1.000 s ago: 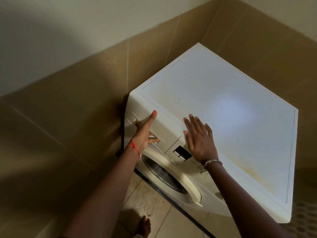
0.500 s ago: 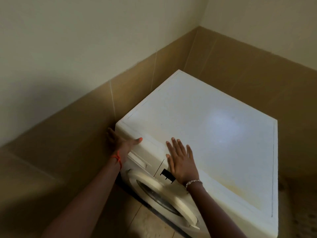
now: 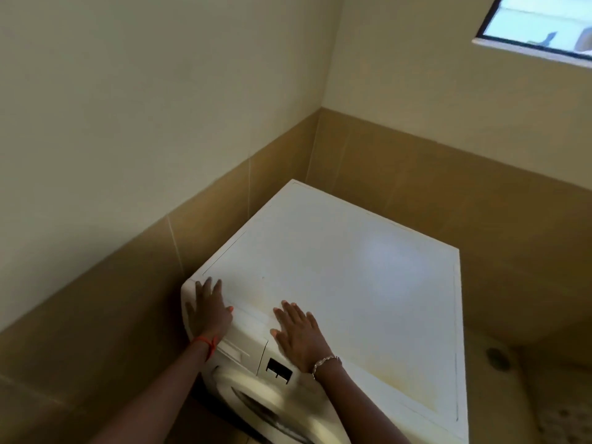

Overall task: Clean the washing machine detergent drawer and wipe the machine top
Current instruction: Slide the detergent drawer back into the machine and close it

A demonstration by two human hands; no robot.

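A white front-loading washing machine [image 3: 352, 283] stands in the room's corner, its flat top bare with a yellowish stain near the front right. The closed detergent drawer [image 3: 238, 346] sits at the top left of the front panel, beside a dark display [image 3: 278, 370]. My left hand [image 3: 208, 310], with a red thread at the wrist, lies flat with straight fingers over the top's front left corner. My right hand [image 3: 299, 333], wearing a silver bracelet, rests flat on the front edge of the top, above the display. Neither hand holds anything.
Tan tiled walls [image 3: 128, 283] close in on the machine's left and back, with painted wall above. A window [image 3: 541, 24] is high at the right. The round door [image 3: 266, 408] faces me below. A floor drain [image 3: 498, 358] lies to the right.
My left hand left the drawer front and moved up onto the top's left corner. The right hand stayed flat on the front edge. The view tilted upward.
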